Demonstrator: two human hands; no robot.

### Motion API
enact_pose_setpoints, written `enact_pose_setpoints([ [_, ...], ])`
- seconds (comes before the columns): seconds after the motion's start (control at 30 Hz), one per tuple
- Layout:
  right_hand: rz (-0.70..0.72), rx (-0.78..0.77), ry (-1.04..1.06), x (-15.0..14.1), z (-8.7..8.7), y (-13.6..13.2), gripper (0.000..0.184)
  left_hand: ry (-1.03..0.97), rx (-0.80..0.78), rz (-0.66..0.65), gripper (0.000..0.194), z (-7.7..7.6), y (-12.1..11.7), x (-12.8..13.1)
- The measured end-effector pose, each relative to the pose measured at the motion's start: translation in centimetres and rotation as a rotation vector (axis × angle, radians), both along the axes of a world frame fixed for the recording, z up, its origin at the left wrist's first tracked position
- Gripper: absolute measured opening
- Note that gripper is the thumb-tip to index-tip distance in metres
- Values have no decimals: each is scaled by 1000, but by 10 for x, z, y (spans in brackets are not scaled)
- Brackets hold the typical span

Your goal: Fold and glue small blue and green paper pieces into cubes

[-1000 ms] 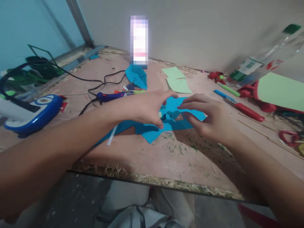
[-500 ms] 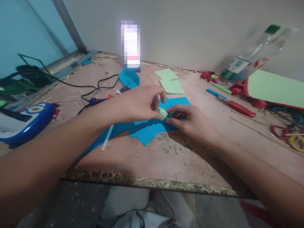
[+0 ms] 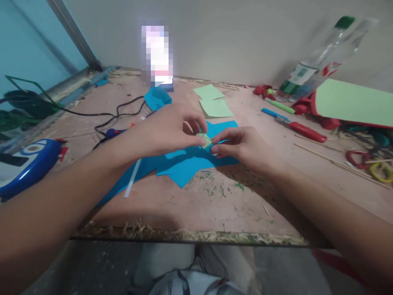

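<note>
Between my two hands is a small piece of light-green folded paper (image 3: 205, 140). My left hand (image 3: 179, 127) grips its left side between thumb and curled fingers. From the right, my right hand (image 3: 244, 144) pinches at its edge with thumb and fingertips, which partly hide that side. Under both hands lie overlapping sheets of blue paper (image 3: 181, 176) with pointed corners, flat on the table. A pale narrow strip (image 3: 133, 178) rests across the blue paper to the left.
Behind my hands lie light-green sheets (image 3: 216, 107) and a lit phone (image 3: 159, 55). At right are a red-handled knife (image 3: 307, 132), thin sticks (image 3: 331, 162) and clear bottles (image 3: 299, 78). A black cable (image 3: 106, 116) and a blue-and-white device (image 3: 33, 164) are at left.
The view has shifted slightly, so most things sit further left and a little higher. My right fingers have closed in on the green paper's right edge, and the paper is turned slightly.
</note>
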State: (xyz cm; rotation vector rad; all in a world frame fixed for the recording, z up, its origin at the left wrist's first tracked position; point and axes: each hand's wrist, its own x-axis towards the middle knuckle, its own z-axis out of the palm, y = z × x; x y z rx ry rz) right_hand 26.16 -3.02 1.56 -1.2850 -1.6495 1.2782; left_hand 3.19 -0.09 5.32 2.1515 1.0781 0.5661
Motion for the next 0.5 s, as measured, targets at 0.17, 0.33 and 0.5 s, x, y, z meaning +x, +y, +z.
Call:
enact_pose_setpoints([
  [0.17, -13, -15, -6, 0, 0, -1, 8, -14, -29, -21, 24, -1, 1, 0],
  [0.33, 0, -3, -25, 1, 1, -1, 10, -6, -33, -11, 25, -1, 2, 0],
  [0.5, 6, -6, -11, 0, 0, -1, 11, 8, -40, -25, 25, -2, 2, -1],
])
